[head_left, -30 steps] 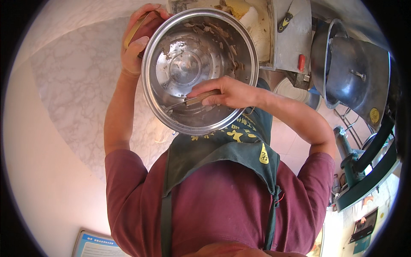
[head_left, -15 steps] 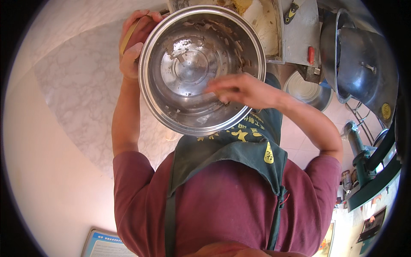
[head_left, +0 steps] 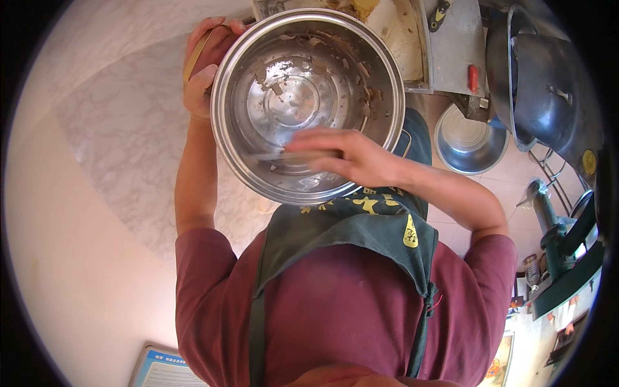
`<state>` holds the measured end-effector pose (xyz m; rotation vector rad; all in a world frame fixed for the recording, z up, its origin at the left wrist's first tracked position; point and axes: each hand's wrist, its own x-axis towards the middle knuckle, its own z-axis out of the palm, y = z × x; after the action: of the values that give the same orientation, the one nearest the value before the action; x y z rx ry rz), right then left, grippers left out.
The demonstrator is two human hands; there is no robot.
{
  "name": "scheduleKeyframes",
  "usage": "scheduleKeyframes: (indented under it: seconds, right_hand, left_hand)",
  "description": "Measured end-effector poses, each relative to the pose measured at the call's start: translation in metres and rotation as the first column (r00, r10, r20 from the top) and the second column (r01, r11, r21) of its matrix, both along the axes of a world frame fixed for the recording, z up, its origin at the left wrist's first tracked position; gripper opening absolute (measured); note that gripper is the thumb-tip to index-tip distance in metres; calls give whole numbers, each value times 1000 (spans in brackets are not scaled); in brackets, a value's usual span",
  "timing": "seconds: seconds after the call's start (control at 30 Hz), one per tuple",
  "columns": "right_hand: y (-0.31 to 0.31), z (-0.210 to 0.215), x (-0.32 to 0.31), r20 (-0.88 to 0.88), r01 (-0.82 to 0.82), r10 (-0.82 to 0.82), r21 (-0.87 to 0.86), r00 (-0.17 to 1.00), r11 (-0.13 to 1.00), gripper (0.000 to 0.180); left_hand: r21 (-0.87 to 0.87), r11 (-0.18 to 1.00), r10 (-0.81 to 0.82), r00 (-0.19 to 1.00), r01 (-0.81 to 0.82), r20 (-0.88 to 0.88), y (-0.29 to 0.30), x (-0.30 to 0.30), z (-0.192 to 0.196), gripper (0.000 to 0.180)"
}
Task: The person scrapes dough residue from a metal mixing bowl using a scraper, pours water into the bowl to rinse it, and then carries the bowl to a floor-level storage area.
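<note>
A large round stainless steel pot [head_left: 293,106] is tilted so that its inside faces up at me. Brown flakes and scraps cling to its wall and bottom. My left hand [head_left: 205,64] is closed round the looped side handle [head_left: 195,59] at the pot's left rim. Over the near part of the pot's inside, my right hand [head_left: 348,155] is smeared by motion. Its fingers are closed on a thin tool [head_left: 265,156] with a pale, blurred blade pointing left; its exact kind cannot be made out.
Behind the pot lies a floury tray [head_left: 403,48] with a yellowish lump. To the right are a yellow-and-black handled tool [head_left: 439,15], a red object [head_left: 473,78], a metal basin [head_left: 471,138] lower down and a big dark metal vessel [head_left: 545,90]. A marbled surface [head_left: 129,148] lies left.
My right hand has moved left and slightly nearer inside the pot, and the thin blade now shows. The left hand keeps its hold on the handle. The view has shifted slightly.
</note>
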<state>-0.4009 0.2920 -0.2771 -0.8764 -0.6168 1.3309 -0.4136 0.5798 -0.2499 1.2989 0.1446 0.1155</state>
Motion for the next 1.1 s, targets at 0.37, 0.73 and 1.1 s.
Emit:
scheduleKeyframes:
  seconds: [0.37, 0.73, 1.1]
  right_hand:
    - [19, 2, -1, 169, 49, -37, -66, 985, 997, 39]
    - [27, -8, -12, 174, 158, -152, -23, 973, 987, 46]
    - [4, 17, -6, 419, 178, -152, -23, 895, 984, 33]
  left_hand:
    - [33, 999, 2, 999, -1, -44, -7, 10, 6, 74]
    - [42, 999, -9, 998, 11, -54, -4, 6, 2, 75]
    - [132, 990, -44, 996, 55, -83, -5, 11, 2, 76]
